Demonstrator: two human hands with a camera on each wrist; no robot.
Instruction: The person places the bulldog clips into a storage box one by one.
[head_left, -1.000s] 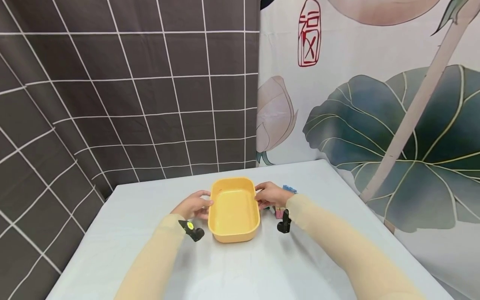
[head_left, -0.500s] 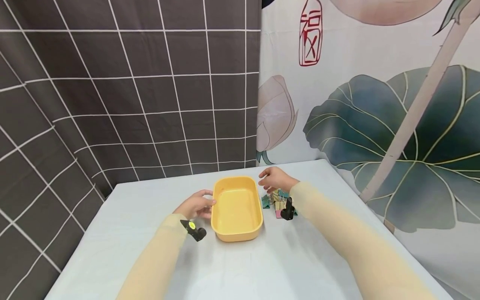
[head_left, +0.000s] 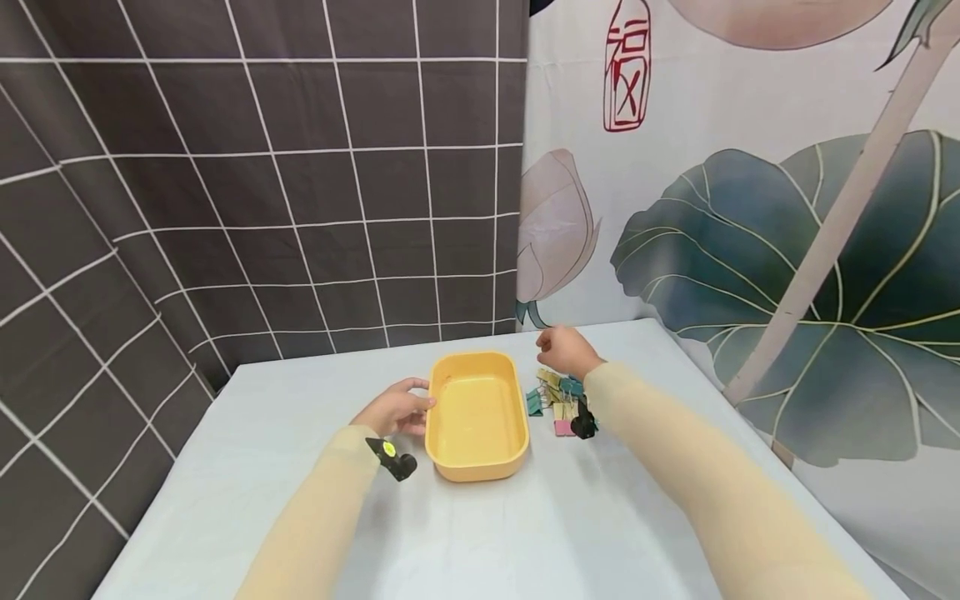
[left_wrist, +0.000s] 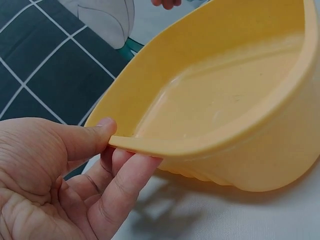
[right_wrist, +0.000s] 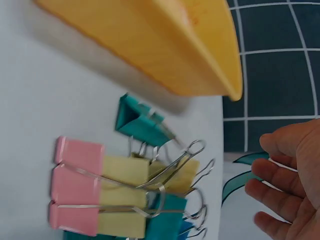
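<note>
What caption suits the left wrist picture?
A left hand pinches the rim of an empty yellow plastic tray on a white table.

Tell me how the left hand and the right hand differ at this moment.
The left hand pinches the rim of the yellow tub, thumb on top and fingers under it; the right hand holds nothing, its fingers loosely relaxed. The left hand touches the tub, while the right hand hovers apart from it, beyond the pile of binder clips. Both wear pale sleeves and a wrist camera.

Bright, even light with soft shadows; the right wrist view is slightly blurred up close.
</note>
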